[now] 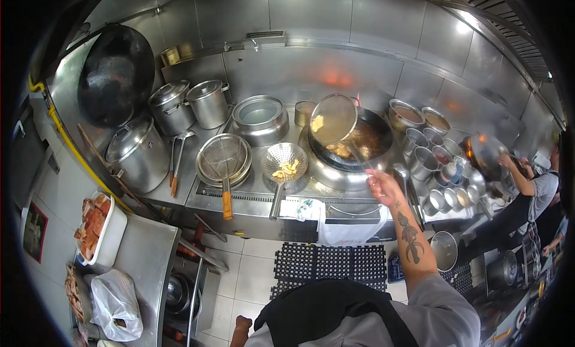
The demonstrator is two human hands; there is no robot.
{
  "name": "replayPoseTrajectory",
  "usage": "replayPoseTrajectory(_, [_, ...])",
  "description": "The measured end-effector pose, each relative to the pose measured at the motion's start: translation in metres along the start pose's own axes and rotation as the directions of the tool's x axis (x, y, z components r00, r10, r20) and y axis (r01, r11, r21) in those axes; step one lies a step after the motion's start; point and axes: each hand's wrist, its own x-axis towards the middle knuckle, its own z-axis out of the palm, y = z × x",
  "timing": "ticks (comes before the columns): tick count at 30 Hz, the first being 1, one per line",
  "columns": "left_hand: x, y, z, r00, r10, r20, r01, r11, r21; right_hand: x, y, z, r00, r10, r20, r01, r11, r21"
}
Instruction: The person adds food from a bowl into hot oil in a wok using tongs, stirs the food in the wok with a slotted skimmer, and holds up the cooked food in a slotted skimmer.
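My right hand is closed round the handle of a round wire-mesh strainer. The strainer is tilted over a dark wok of brown liquid, with a golden piece of food showing at its mesh. More golden pieces lie in the wok below. A perforated metal skimmer holding yellowish pieces rests on the counter left of the wok. My left hand hangs low beside my body, away from the counter; its fingers are not clear.
Lidded pots, a water-filled pot and stacked strainers stand to the left. Several seasoning containers crowd the right, near another person at a wok. A tub of reddish-brown blocks sits on the side table.
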Motion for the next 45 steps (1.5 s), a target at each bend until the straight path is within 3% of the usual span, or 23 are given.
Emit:
replayPoseTrajectory(3, [-0.008,0.004,-0.005,1.000,0.002,-0.002,-0.003,0.986,-0.167,0.005,0.019,0.019,0.999,0.034,-0.004,-0.035,0.997,-0.070])
replayPoseTrajectory(8, [-0.001,0.009,0.002,1.000,0.026,-0.001,-0.026,0.995,-0.101,0.021,0.062,0.058,0.999,0.033,-0.020,-0.038,0.938,-0.344])
replayPoseTrajectory(11, [0.002,0.006,0.006,0.997,0.049,-0.065,-0.053,0.997,-0.060,0.032,0.081,0.071,0.999,-0.033,-0.014,0.015,0.747,-0.665])
replayPoseTrajectory(12, [0.001,0.006,0.007,0.994,0.064,-0.092,-0.068,0.997,-0.043,0.035,0.087,0.072,0.998,-0.051,-0.029,0.017,0.728,-0.686])
replayPoseTrajectory(15, [0.000,0.003,0.007,0.991,0.111,-0.074,-0.109,0.994,0.030,0.031,0.078,0.071,0.993,-0.122,0.002,0.095,0.761,-0.642])
replayPoseTrajectory(18, [-0.009,0.001,0.002,0.999,0.017,0.045,-0.009,0.987,-0.163,0.005,0.044,0.067,0.982,-0.188,-0.034,0.134,0.803,-0.581])
replayPoseTrajectory(20, [-0.004,0.001,0.004,0.996,-0.005,0.087,0.024,0.975,-0.222,-0.007,0.024,0.060,0.962,-0.266,-0.067,0.162,0.748,-0.644])
replayPoseTrajectory(24, [-0.005,-0.010,0.006,0.971,0.237,-0.032,-0.237,0.941,-0.243,-0.009,0.000,0.027,0.919,-0.395,-0.018,0.212,0.532,-0.820])
replayPoseTrajectory(31, [0.008,-0.014,0.008,0.766,0.595,-0.243,-0.640,0.742,-0.200,-0.004,0.016,-0.014,0.882,-0.442,-0.161,0.140,0.573,-0.807])
replayPoseTrajectory(36, [0.003,0.007,-0.016,0.773,0.591,-0.228,-0.630,0.756,-0.178,0.008,0.028,-0.043,0.863,-0.463,-0.202,0.136,0.599,-0.789])
replayPoseTrajectory(39, [-0.002,0.010,-0.020,0.791,0.573,-0.215,-0.608,0.775,-0.171,0.031,0.029,-0.058,0.785,-0.611,-0.098,0.218,0.420,-0.881])
replayPoseTrajectory(42, [-0.011,0.011,-0.021,0.812,0.548,-0.203,-0.580,0.797,-0.170,0.036,0.017,-0.057,0.816,-0.555,-0.163,0.126,0.446,-0.886])
replayPoseTrajectory(45, [-0.018,0.011,-0.025,0.830,0.523,-0.195,-0.554,0.816,-0.167,0.037,0.012,-0.055,0.800,-0.584,-0.138,0.149,0.416,-0.897])
